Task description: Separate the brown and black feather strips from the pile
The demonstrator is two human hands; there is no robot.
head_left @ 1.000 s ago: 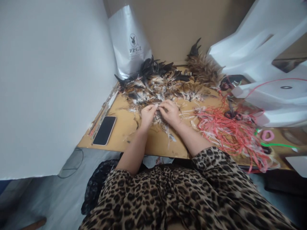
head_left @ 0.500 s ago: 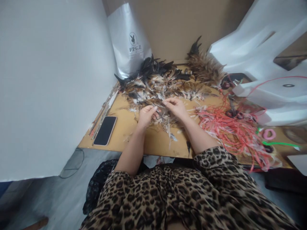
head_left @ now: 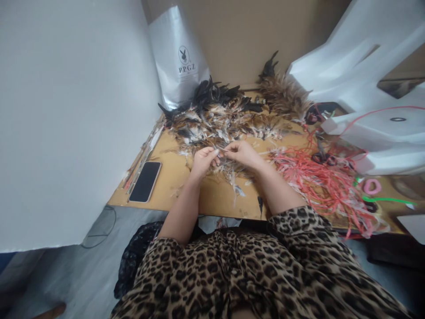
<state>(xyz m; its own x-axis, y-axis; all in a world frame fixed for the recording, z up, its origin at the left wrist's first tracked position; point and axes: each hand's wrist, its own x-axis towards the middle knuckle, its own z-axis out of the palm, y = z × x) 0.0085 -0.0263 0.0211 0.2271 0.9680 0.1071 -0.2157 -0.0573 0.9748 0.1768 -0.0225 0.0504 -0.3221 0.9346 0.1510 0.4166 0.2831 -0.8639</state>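
Head view: left hand [head_left: 203, 162] and right hand [head_left: 243, 153] nearly meet, fingertips pinched on a thin strand [head_left: 222, 149], too small to identify, above mid-desk [head_left: 174, 184]. Silver bag [head_left: 179, 86], back-left corner, reads "PPGZ" under rabbit-head logo [head_left: 183, 55]. Feather pile [head_left: 219, 117]: brown, black, white, ragged, spreading toward back edge.

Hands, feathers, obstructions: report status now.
Left hand and right hand close together, fingers pinched; anything between too fine to identify. Feather pile spread just beyond. Tangled red strips heaped to the right; no obstruction seen at the fingers.
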